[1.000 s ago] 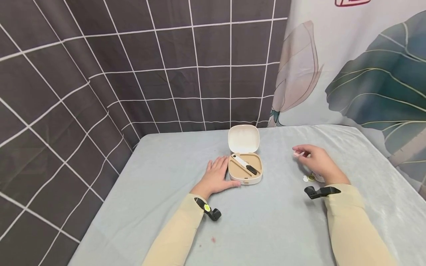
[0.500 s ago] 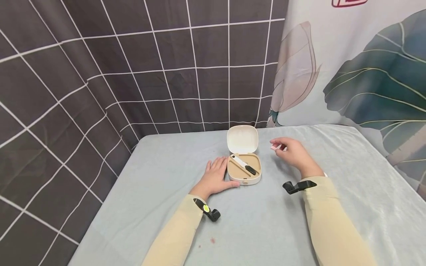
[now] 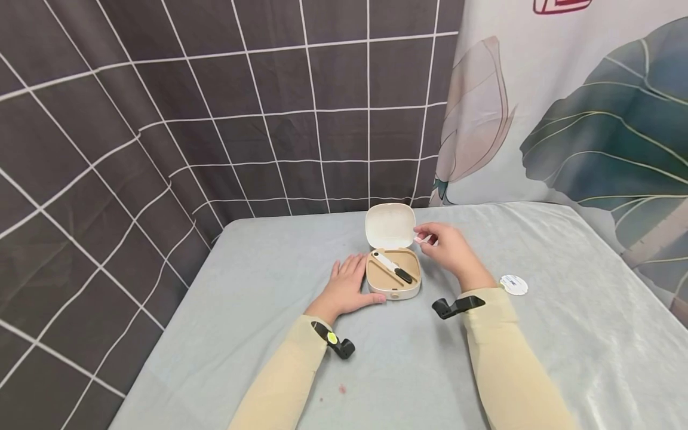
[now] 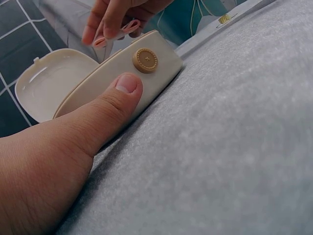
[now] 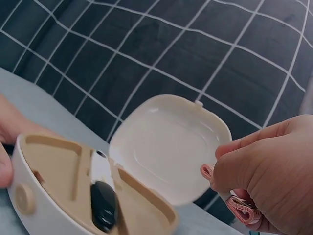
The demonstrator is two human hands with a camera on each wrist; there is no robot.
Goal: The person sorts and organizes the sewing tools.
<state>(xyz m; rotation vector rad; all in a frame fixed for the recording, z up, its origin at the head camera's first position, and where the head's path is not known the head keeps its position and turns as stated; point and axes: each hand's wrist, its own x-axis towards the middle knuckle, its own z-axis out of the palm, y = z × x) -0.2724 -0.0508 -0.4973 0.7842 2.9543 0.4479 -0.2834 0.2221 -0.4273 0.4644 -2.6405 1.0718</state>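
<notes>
A white sewing box (image 3: 395, 292) with a beige inner tray (image 5: 54, 169) stands with its lid (image 3: 390, 226) raised. Across the tray lies a small white tool with a black end (image 5: 103, 205). My left hand (image 3: 344, 286) rests flat against the box's left side, its thumb (image 4: 115, 105) along the front beside the round button-shaped clasp (image 4: 145, 60). Between the thumb and fingers of my right hand (image 3: 448, 248) is a pink folded tape measure (image 5: 243, 210), looped in a narrow bundle. That hand hovers just right of the lid, above the table.
On the pale blue cloth (image 3: 408, 370) at the right lies a white disc with a scalloped edge (image 3: 514, 285). A small gold patterned thing (image 4: 224, 19) shows in the left wrist view. Dark gridded curtain (image 3: 279, 137) hangs behind the table.
My right hand has travelled left from the table's right side to the lid, carrying the pink tape measure. The white disc has come into sight from behind my arm. My left hand stays put.
</notes>
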